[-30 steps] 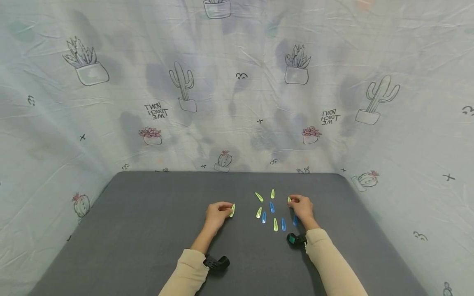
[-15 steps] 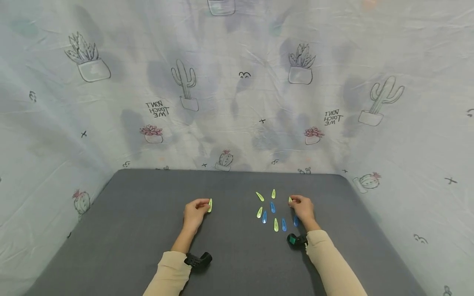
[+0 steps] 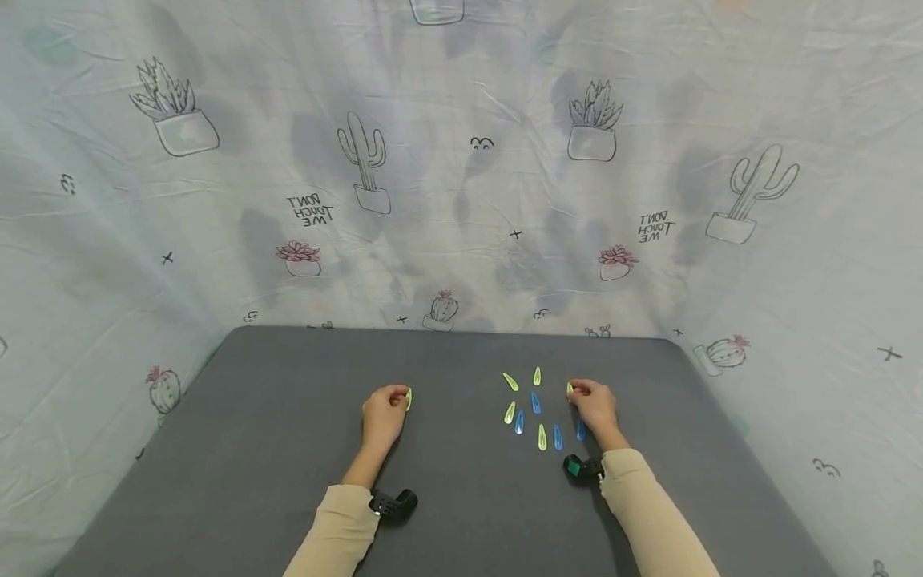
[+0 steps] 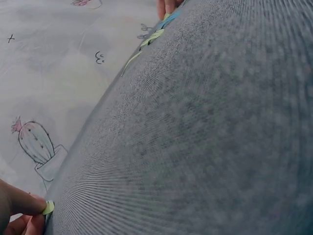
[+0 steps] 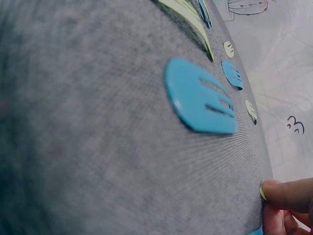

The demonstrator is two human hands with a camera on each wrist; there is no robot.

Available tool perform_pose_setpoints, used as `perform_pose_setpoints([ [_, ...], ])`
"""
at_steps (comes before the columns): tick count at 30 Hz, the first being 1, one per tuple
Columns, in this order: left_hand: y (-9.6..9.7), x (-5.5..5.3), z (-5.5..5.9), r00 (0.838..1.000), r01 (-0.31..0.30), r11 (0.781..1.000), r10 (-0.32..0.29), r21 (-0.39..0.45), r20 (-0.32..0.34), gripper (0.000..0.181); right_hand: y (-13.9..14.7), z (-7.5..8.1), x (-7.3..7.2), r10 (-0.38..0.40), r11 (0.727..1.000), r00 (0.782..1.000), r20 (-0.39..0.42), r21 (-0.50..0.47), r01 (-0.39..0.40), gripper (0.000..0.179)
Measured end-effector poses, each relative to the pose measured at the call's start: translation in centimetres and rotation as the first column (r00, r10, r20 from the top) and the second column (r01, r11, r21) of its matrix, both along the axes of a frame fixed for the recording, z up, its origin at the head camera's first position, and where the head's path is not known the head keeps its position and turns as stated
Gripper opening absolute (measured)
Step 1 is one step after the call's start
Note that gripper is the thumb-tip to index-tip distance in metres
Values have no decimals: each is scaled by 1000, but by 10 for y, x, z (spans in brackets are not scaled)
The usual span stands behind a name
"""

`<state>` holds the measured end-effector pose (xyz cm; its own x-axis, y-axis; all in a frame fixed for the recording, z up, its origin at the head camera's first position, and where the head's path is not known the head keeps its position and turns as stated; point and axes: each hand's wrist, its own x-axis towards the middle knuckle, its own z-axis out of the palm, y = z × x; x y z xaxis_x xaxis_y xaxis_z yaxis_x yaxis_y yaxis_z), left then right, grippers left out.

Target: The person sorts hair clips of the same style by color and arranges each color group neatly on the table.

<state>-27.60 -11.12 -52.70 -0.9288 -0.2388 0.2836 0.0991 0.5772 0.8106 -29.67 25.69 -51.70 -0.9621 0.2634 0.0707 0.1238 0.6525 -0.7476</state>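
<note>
My left hand (image 3: 384, 414) pinches a yellow-green snap hair clip (image 3: 409, 400) low over the left-centre of the table; in the left wrist view the clip (image 4: 49, 207) pokes out between thumb and fingers. To the right, my right hand (image 3: 594, 405) holds another yellow-green hair clip (image 3: 570, 389) between thumb and fingertips, mostly covered by them. Between the hands lie several loose clips, among them a yellow-green one (image 3: 542, 437) and a blue one (image 3: 558, 437). One blue clip (image 3: 581, 430) lies just below the right hand, and a blue clip (image 5: 200, 98) looms large in the right wrist view.
The dark grey table (image 3: 238, 449) has its far edge against a pale curtain (image 3: 461, 184) printed with cacti, which also hangs along both sides. A black wrist camera (image 3: 392, 506) is strapped to the left wrist, another (image 3: 582, 468) to the right.
My left hand has moved left with its yellow-green hair clip, away from the loose clips, then halted over the last half second. My right hand has stayed in place, and the head view has shifted slightly.
</note>
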Motion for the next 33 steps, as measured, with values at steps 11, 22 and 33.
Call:
perform_pose_setpoints([
  [11,-4,1,-2,999,43,998,-45,-54,-28,11,0,2,2,-2,1000,1000,-2,-7,2,32],
  [22,-13,2,-5,991,127,990,-125,-56,38,16,-2,4,0,-8,999,1000,1,-44,8,31],
  [33,-11,3,-8,989,148,987,-147,-69,19,16,4,2,4,7,983,1000,25,-183,-2,31],
])
